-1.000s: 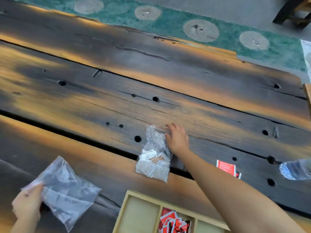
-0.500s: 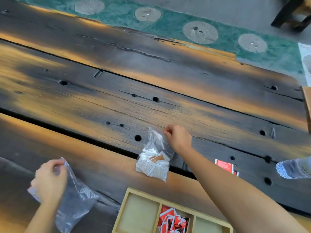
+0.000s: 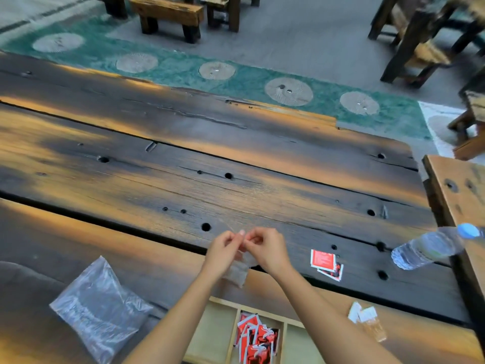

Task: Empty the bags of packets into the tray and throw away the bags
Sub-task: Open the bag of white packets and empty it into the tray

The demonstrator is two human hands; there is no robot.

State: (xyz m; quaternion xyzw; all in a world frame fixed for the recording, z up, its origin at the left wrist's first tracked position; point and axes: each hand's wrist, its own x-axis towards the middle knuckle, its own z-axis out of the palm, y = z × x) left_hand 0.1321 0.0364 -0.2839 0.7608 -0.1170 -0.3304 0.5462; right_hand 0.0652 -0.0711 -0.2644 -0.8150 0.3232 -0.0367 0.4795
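My left hand (image 3: pixel 223 249) and right hand (image 3: pixel 265 248) both pinch the packet bag (image 3: pixel 237 271) top, above the tray (image 3: pixel 210 334).

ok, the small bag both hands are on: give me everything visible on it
The small bag is clear, crinkly plastic, held up off the table just beyond the wooden tray. Left hand and right hand both pinch its top edge, fingertips close together as if working the mouth open. Its body hangs below and between the wrists, bulging with pale packets. Motion blur hides any print or seal.
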